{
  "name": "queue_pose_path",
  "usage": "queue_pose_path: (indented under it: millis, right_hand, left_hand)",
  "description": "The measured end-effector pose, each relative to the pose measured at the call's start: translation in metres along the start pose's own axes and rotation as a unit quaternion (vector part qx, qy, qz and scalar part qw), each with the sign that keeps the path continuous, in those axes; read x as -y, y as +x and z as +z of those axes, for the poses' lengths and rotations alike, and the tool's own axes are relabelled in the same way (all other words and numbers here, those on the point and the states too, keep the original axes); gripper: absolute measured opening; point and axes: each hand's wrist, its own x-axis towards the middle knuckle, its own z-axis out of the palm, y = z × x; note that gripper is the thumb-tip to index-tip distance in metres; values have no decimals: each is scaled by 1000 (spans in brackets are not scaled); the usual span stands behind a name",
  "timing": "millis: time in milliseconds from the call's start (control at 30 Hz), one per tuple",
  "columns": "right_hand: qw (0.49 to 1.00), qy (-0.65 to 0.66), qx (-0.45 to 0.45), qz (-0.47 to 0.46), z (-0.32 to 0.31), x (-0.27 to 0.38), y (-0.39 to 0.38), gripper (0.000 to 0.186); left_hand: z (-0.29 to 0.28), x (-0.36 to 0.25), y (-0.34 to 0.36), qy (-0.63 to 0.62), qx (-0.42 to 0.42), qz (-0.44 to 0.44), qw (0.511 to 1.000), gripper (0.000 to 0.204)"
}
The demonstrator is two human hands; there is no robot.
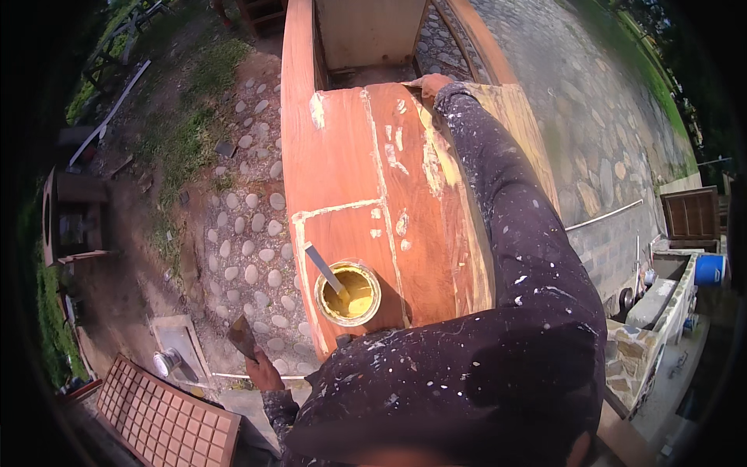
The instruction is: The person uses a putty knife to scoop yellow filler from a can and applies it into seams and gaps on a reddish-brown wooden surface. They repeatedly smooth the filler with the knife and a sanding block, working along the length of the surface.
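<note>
My left hand (pixel 267 373) is down beside the wooden piece, fingers closed round a putty knife (pixel 241 337) with its dark, wide blade pointing up. Across the wood, my right hand (pixel 433 84) is bent at the far edge of the reddish wooden panel (pixel 334 156). A thin dark edge shows by its fingertips, too small to name. Pale filler (pixel 381 163) runs along the panel's joints and in patches, and yellowish smears lie beside my right sleeve. Near my body, an open can (pixel 374 309) of yellow filler stands on the panel, a flat grey metal strip (pixel 323 267) leaning in it.
Beyond the panel is an opening in the wooden frame (pixel 298 47). Left lies pebbled ground (pixel 250 249) with a gridded wooden door (pixel 167 412) and a white tin (pixel 166 360). To the right are stone paving (pixel 591 140), a stone basin (pixel 654 303) and a blue barrel (pixel 709 270).
</note>
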Motion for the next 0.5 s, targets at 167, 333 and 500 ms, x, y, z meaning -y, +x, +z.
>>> queue_pose_path:
  millis: [167,333,500]
  right_hand:
    - [999,-24,5,-42,34,-4,-60,34]
    - [992,-30,-29,-123,70,12,-193,55]
    - [996,4,35,-81,97,39,-309,55]
  left_hand:
    - [5,0,14,-82,67,-38,994,43]
    - [14,-57,24,-156,72,23,985,46]
    - [2,-132,0,-226,81,113,964,42]
